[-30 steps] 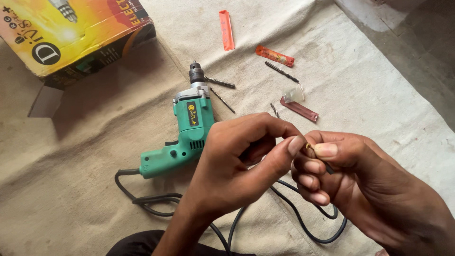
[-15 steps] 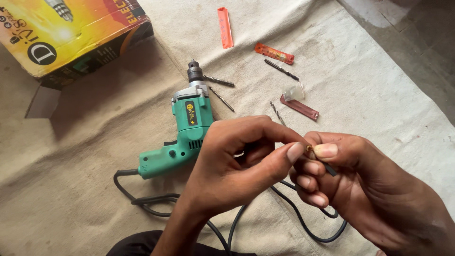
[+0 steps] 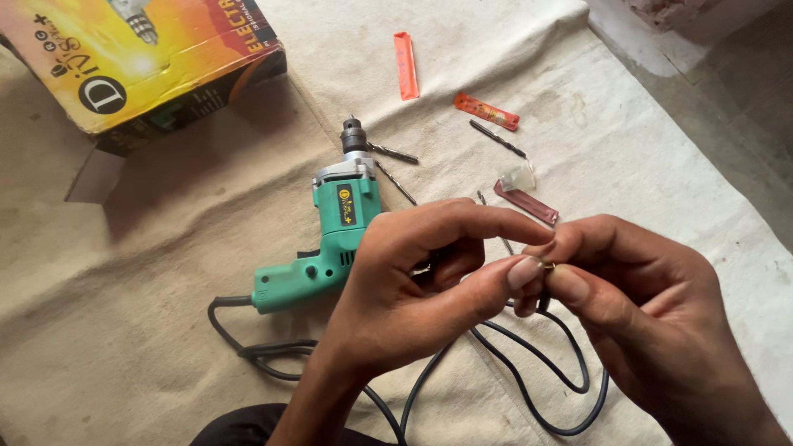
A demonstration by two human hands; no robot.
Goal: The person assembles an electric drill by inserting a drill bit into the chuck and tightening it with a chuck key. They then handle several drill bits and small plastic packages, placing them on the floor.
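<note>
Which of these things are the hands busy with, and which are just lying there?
In use:
- left hand and right hand, pinching a small brass-coloured piece between their fingertips

Lying about:
- green drill with black cord
- loose drill bits
- orange strip
- red packets
- yellow box
- cloth

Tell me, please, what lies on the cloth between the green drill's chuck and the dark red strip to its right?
In the head view, loose drill bits lie between the chuck and the dark red strip.
</note>
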